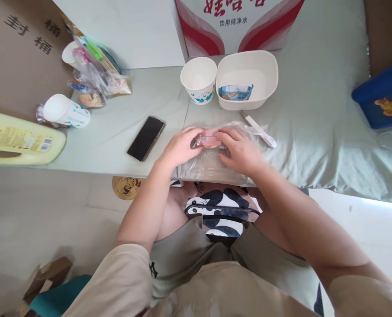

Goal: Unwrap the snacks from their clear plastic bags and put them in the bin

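Both my hands meet over a clear plastic bag point(212, 165) lying at the near edge of a pale green covered surface point(301, 132). My left hand point(179, 147) and my right hand point(240, 149) each pinch an end of a small pink snack packet point(208, 140) on top of the bag. Fingers of both hands are curled closed on the packet. A white knife-like tool point(259, 130) lies just beyond my right hand.
A paper cup point(199, 80) and a white bowl point(247, 77) holding a blue packet point(235, 92) stand behind. A black phone point(146, 138) lies at left. Further left: a toppled white cup point(65, 111), plastic snack bags point(95, 72), a yellow bottle point(20, 143). Blue box point(382, 94) right.
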{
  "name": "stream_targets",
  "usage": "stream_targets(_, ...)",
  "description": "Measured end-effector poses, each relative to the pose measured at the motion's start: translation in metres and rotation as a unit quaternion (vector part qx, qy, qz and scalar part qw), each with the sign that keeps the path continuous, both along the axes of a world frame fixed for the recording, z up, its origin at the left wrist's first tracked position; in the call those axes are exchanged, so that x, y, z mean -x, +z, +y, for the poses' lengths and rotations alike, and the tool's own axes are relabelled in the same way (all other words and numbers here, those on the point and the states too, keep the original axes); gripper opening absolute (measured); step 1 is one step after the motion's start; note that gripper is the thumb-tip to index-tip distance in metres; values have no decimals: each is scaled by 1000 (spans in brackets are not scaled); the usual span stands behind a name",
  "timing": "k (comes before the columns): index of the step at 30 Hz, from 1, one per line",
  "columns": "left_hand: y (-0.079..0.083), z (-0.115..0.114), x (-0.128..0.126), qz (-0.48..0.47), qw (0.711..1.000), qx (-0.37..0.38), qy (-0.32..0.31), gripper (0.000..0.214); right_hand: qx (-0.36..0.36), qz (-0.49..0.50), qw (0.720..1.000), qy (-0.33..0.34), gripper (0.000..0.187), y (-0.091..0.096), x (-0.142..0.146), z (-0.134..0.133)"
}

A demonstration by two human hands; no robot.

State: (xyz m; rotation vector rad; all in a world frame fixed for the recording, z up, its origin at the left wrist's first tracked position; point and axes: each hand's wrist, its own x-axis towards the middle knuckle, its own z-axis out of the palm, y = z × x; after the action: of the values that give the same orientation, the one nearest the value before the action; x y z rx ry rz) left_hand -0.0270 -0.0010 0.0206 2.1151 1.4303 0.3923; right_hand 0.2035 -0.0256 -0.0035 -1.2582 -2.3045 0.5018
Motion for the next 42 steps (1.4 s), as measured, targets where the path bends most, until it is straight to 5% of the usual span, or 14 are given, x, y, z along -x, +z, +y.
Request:
stream_targets(6, -4, -4, 1, -131, 986, 80, 60, 30, 27, -51, 998, -28, 53, 0, 12, 6)
stream_targets(11, 0, -3, -6, -243, 943, 139, 180, 9, 51, -64, 996, -28, 51, 6, 9, 8)
stream_targets(16, -3, 3, -5, -239, 935, 84, 247, 12, 48, -41, 998, -13, 46, 7, 4, 7)
stream_targets(22, -9, 2, -8, -166, 962, 101, 194, 15, 42, -37, 998, -29, 46, 10, 1, 7)
stream_targets(30, 3, -1, -23, -341, 880, 213, 253, 6, 33, -12, 999, -24, 51, 4, 2, 7)
stream_targets(35, 2, -4, -29, -371, 864, 224, 258, 5, 39, -25, 998, -40, 54, 2, 3, 5)
stream_targets(42, -8, 8, -33, -374, 863, 183, 285, 9, 35, 78, 995, -42, 39, 1, -7, 14)
